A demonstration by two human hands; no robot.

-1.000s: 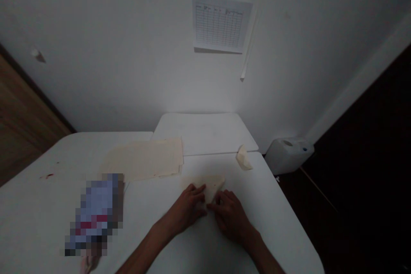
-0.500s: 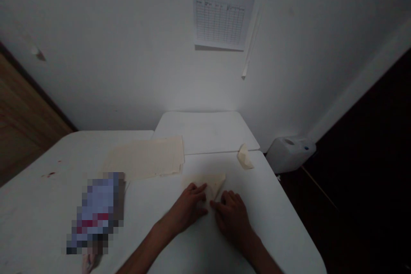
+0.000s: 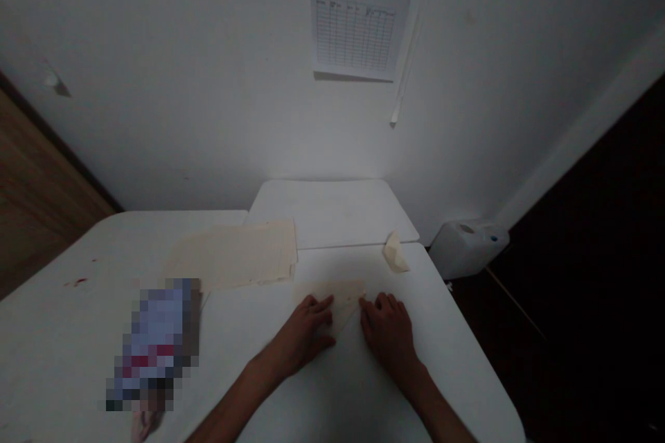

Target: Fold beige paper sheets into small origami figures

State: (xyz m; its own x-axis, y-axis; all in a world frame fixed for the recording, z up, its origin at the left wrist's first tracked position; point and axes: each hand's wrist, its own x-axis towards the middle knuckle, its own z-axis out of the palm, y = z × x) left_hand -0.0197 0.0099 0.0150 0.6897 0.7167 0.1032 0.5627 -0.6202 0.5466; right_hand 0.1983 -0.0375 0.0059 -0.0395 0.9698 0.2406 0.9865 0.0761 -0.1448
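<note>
A cream sheet of paper (image 3: 346, 301) lies on the white table in front of me, with a slanting lower right edge that looks folded. My left hand (image 3: 304, 336) rests on its left part, fingers apart and thumb stretched out, pressing it down. At the paper's right corner, my right hand (image 3: 389, 332) is closed, its fingers curled and the thumb and index tips touching the edge. How much paper is between those tips is hard to see. Beyond, near the table's right edge, sits a small folded piece of cream paper (image 3: 395, 254).
A stack of cream paper sheets (image 3: 239, 256) lies at the left on the white table (image 3: 332, 401). Nearer is a blurred-out blue and red item (image 3: 156, 332). A whitish plastic container (image 3: 462, 252) stands beyond the table's right edge. A printed chart (image 3: 358, 31) hangs on the wall.
My right hand has moved up and to the right along the paper's slanting edge, from its lower tip to the right corner. My left hand has stayed in place.
</note>
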